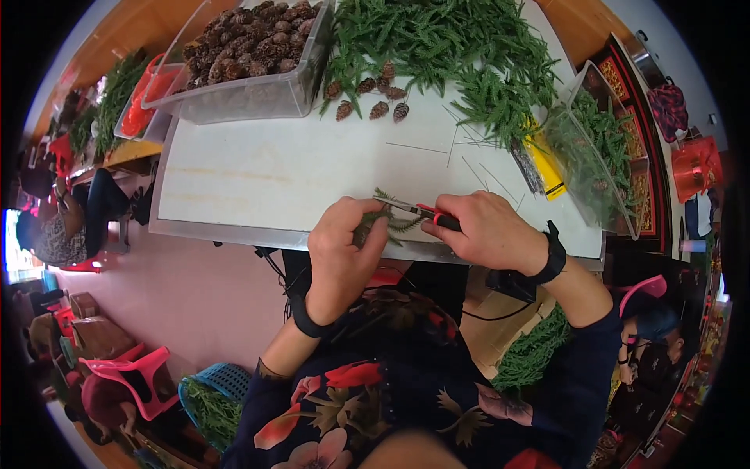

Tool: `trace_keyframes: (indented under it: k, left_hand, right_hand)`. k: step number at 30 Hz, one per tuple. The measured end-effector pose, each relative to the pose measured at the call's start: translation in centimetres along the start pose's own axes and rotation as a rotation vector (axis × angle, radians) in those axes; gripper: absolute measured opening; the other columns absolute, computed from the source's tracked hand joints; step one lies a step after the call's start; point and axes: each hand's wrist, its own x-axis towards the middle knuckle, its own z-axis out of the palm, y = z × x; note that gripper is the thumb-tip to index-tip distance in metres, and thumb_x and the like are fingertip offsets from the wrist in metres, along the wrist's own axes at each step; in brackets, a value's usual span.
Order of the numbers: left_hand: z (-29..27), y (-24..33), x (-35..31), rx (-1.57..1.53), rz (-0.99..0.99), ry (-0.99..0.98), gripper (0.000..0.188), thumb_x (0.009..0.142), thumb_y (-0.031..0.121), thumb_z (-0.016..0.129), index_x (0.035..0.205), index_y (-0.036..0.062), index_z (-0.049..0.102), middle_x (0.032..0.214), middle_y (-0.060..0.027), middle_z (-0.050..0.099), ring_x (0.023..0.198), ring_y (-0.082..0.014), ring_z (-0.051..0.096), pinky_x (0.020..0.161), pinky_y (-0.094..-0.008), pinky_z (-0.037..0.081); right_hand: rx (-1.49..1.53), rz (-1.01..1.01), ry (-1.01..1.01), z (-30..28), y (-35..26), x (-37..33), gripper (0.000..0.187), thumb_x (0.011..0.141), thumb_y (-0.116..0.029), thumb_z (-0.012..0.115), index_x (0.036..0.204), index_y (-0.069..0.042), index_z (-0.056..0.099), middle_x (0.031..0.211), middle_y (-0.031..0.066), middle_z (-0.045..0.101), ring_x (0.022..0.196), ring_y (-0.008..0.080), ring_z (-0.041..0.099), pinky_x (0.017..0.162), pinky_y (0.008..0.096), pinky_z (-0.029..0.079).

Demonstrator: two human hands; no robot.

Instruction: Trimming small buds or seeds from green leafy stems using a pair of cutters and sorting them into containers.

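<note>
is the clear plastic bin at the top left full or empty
Mostly full: brown pine cones are heaped inside the clear plastic bin.

Your slender metal pliers with red-and-black handles slant leftward from your right hand, nose at the needle-leaved green sprig jutting above and rightward of your pinching left hand.

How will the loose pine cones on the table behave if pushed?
The pine cones would probably roll unevenly, being rounded but rough, on a flat table. They look dry and woody, so likely light. Being scaly, they may snag or chip.
</note>
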Motion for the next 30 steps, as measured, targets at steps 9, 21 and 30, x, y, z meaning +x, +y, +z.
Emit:
trace_keyframes:
  k: [9, 21, 30]
  left_hand:
    - [-1.0, -0.4, 0.0, -0.969, -0.689, -0.178, 0.007, 0.087, 0.004, 0.063, 0.093, 0.0006, 0.065, 0.078, 0.0016, 0.062, 0.068, -0.0052, 0.052, 0.062, -0.0210, 0.041]
    - [-1.6, -1.1, 0.0, -1.299, -0.877, -0.422, 0.010, 0.087, 0.001, 0.057, 0.092, -0.0008, 0.065, 0.088, -0.0046, 0.069, 0.073, -0.0079, 0.059, 0.067, -0.0186, 0.044]
    - [-0.5, 0.2, -0.1, -0.780, -0.624, -0.137, 0.010, 0.088, 0.004, 0.060, 0.089, -0.0013, 0.068, 0.090, -0.0042, 0.070, 0.075, -0.0070, 0.060, 0.070, -0.0206, 0.046]
  right_hand:
    - [0.022, -0.339, 0.222, 0.7, 1.7, 0.6, 0.031, 0.080, -0.016, 0.070, 0.105, -0.006, 0.054, 0.094, 0.0123, 0.059, 0.083, 0.0341, 0.060, 0.073, 0.0411, 0.048]
    - [-0.225, -0.398, 0.189, -1.3, 1.5, 1.2, 0.033, 0.066, -0.008, 0.070, 0.096, -0.007, 0.056, 0.084, 0.0099, 0.058, 0.075, 0.0342, 0.059, 0.065, 0.0404, 0.047]
    - [0.013, -0.062, 0.027, -0.5, -0.4, 0.1, 0.025, 0.084, -0.021, 0.067, 0.096, -0.003, 0.055, 0.074, 0.0151, 0.062, 0.070, 0.0380, 0.059, 0.061, 0.0439, 0.046]
